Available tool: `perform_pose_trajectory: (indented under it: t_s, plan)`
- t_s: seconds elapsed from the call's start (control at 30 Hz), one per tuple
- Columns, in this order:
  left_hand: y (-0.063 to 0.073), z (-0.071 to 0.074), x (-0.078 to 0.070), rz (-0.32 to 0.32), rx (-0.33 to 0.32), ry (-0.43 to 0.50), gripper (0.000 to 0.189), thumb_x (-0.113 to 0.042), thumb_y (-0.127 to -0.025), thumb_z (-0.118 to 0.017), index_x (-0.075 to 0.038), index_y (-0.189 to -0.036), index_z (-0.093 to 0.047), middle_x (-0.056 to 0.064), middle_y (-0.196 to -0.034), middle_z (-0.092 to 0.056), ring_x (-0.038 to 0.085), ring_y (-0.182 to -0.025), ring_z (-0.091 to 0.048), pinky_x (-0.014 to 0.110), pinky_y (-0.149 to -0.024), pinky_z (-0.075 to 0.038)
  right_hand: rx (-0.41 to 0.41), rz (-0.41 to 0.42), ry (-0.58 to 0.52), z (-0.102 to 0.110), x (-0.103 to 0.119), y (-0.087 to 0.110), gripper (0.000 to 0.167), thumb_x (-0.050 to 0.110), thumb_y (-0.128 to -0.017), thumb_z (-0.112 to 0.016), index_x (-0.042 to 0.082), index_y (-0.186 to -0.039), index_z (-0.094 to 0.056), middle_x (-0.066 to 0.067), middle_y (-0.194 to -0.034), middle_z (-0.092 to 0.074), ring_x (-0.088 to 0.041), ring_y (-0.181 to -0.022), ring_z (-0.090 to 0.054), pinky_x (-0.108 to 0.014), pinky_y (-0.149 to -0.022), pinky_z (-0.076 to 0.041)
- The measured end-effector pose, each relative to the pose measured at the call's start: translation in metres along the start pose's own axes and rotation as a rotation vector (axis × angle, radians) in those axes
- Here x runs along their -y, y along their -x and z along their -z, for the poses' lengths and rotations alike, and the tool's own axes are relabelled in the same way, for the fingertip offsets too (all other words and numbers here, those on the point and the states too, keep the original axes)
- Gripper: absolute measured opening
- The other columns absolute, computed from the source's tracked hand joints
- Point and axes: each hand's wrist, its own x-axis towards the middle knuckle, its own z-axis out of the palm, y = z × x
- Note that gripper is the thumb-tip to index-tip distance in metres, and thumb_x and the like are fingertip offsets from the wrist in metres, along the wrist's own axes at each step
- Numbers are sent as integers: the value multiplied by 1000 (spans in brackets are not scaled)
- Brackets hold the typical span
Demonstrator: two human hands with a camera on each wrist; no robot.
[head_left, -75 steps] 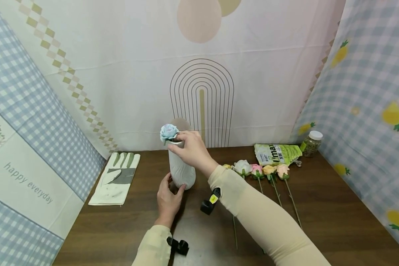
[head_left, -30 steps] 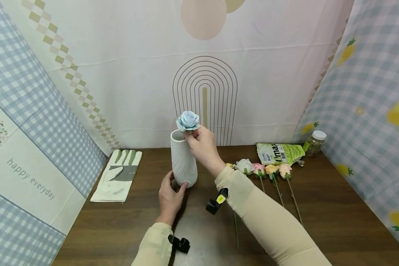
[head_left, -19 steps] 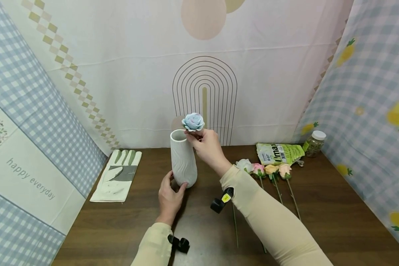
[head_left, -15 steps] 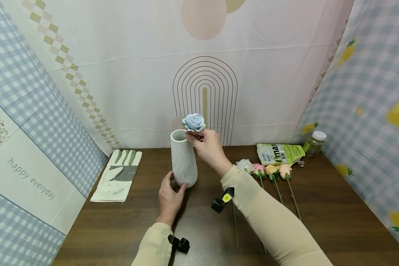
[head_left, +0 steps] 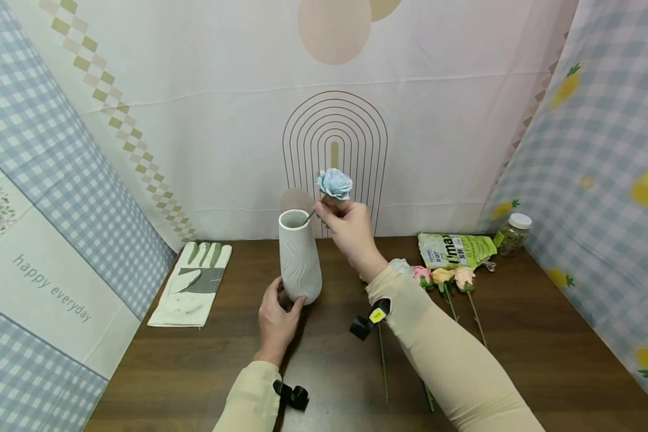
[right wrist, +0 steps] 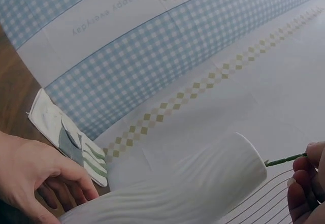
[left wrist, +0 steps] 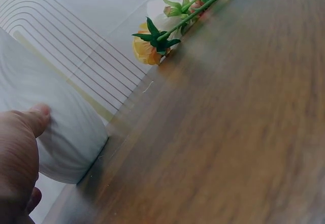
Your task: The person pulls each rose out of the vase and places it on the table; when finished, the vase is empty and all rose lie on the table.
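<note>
A tall white vase (head_left: pixel 299 261) with a wavy relief stands upright on the table. My left hand (head_left: pixel 278 321) holds it low down, thumb and fingers around its base; the left wrist view shows the thumb pressed on the vase wall (left wrist: pixel 71 132). Just right of the vase's mouth, my right hand (head_left: pixel 351 231) pinches the stem of a light blue artificial rose (head_left: pixel 335 183) below the bloom. The green stem (right wrist: pixel 287 160) slants down over the rim into the vase, and its lower end is hidden inside.
Several artificial roses, including a pink one (head_left: pixel 422 276) and a peach one (head_left: pixel 464 279), lie on the right, partly behind the right sleeve. Behind them are a green packet (head_left: pixel 453 249) and a lidded jar (head_left: pixel 513 234). A folded glove (head_left: pixel 190 287) lies at left.
The blue rose moved from leaning left over the vase's rim to the right of its mouth and up, with my right hand on it. The left hand stayed at the vase base.
</note>
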Motion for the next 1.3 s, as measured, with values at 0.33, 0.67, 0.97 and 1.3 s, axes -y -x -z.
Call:
perform_pose_trajectory:
  t_s: [0.33,0.67,0.97,1.3]
  plan:
    - [0,1,-1,22,15,-6,65,-22,-73,-85,-5,-128,-55,12,-114,-62,33,-105,-61,45,-87,-49,-55,53,-58,19,10,-4,24,14,-89,-69,-7,-100,-70,0,-87,-70,-8,-73,-57,-22,-64,-48]
    - [0,0,-1,-6,-7,-9,64,-20,-72,-86,-4,-127,-56,11,-113,-63,31,-104,-62,43,-86,-49,-126,92,-125,51,16,-4,26,13,-89,-69,-11,-101,-67,0,-85,-70,-10,-72,-58,-22,-64,-48]
    - [1,-1,-1,-10,-7,-14,64,-19,-72,-86,-4,-127,-55,11,-113,-63,32,-103,-62,44,-85,-49,-299,1,-269,104,21,4,11,10,-87,-71,1,-92,-73,-4,-76,-67,-13,-67,-58,-23,-59,-47]
    - [0,0,0,29,11,-3,64,-22,-74,-85,-6,-128,-55,11,-115,-62,30,-106,-61,42,-87,-49,-403,-156,-462,173,-4,40,19,10,-84,-72,-5,-96,-70,-10,-84,-70,-14,-65,-64,-22,-61,-54]
